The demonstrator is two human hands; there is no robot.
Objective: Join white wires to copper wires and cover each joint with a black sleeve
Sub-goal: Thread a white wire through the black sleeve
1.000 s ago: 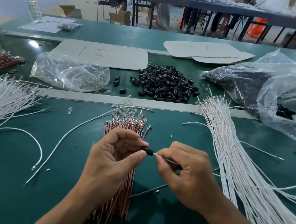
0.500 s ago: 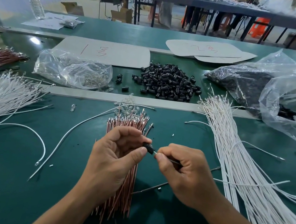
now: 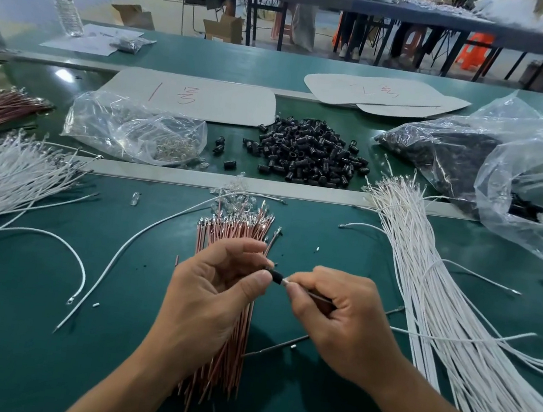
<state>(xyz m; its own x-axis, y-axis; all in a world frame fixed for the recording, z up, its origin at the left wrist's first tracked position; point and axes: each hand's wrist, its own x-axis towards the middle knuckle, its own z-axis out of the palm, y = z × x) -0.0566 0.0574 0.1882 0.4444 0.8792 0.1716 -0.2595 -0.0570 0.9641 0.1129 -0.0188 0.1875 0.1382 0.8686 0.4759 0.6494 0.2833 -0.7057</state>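
Over the copper wires (image 3: pixel 235 235) on the near worktop (image 3: pixel 37 348), the left hand (image 3: pixel 217 288) pinches a black sleeve (image 3: pixel 275 274) while the right hand (image 3: pixel 341 322) pinches a wire end (image 3: pixel 286 281) at its mouth; sleeving looks underway, needing a straight push next.

Sleeve pile (image 3: pixel 308 153) behind copper wires (image 3: pixel 226 303); white wires (image 3: pixel 449 315) lie right.

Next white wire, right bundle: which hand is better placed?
Right, likely. The right hand, though gripping a wire, sits beside the white wire bundle; the left hand pinches the black sleeve and would cross over.
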